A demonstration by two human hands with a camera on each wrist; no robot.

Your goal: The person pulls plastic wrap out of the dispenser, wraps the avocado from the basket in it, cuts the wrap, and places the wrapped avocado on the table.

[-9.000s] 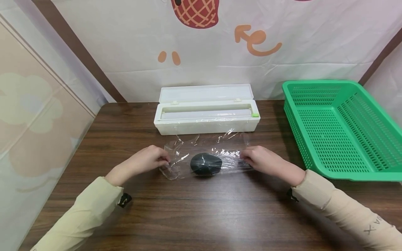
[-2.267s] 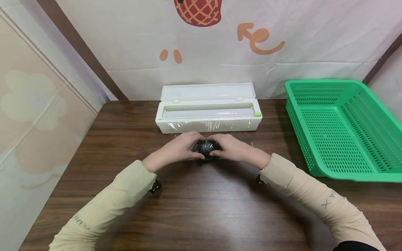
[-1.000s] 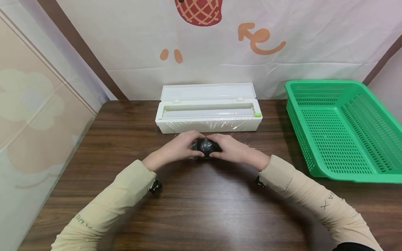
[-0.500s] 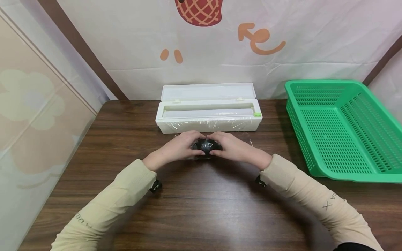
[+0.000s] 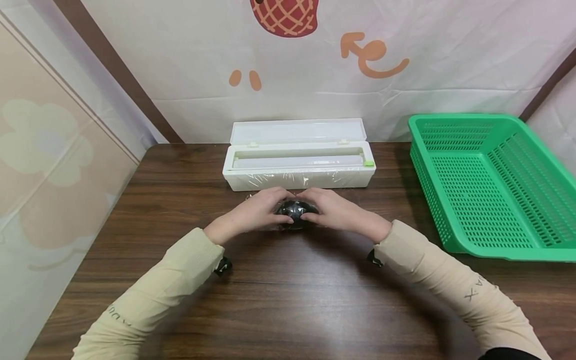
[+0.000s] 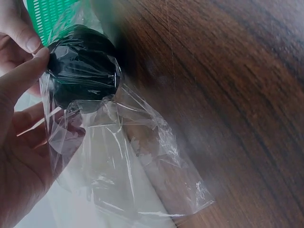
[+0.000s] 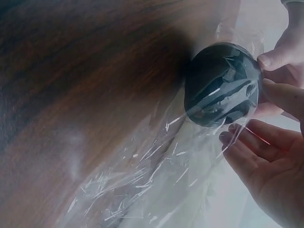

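Observation:
A dark, egg-shaped avocado (image 5: 295,212) sits in front of the white box, with clear cling film stretched over it. My left hand (image 5: 262,210) holds its left side and my right hand (image 5: 335,211) its right side. Both thumbs lie on the near face, while the far fingers are partly hidden in the head view. The left wrist view shows a loose tail of cling film (image 6: 118,171) trailing off the avocado (image 6: 85,66). Creased film also hangs beside the avocado (image 7: 223,85) in the right wrist view, near the curved fingers.
Behind the hands stands a long white cling film box (image 5: 299,180), its lid (image 5: 299,131) raised and a roll (image 5: 299,162) inside. A green plastic basket (image 5: 432,200) stands at the right of the brown wooden table (image 5: 288,310). A printed cloth (image 5: 193,55) hangs behind.
Earlier, my hands were apart, holding the film's two ends over the avocado. They have since come together round the wrapped avocado. Over the last second they shift only slightly.

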